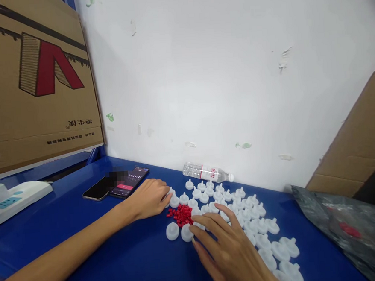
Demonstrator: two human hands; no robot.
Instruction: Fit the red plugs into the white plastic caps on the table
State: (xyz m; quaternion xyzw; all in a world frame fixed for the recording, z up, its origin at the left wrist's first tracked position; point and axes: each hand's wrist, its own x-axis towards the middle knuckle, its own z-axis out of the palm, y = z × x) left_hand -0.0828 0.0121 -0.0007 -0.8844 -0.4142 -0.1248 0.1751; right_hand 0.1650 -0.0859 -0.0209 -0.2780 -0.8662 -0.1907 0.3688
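Note:
Many white plastic caps with short spouts [262, 241] lie spread over the blue table. A small heap of red plastic pieces [181, 215] sits among them. My left hand [150, 198] is at the left edge of the caps, fingers curled down and touching white caps there. What its fingertips hold, if anything, is hidden. Over the near side of the pile reaches my right hand [225, 242], fingers spread, its fingertips close to a white cap [186, 233] beside the red heap. Left of that, another white cap [172, 231] stands apart on the table.
A clear plastic bottle [205, 171] lies against the white wall. Two phones, one dark [96, 189] and one lit [131, 181], rest beyond my left forearm. A white power strip [21, 199] is at far left, under a cardboard box [36, 87]. A grey plastic bag [357, 227] lies right.

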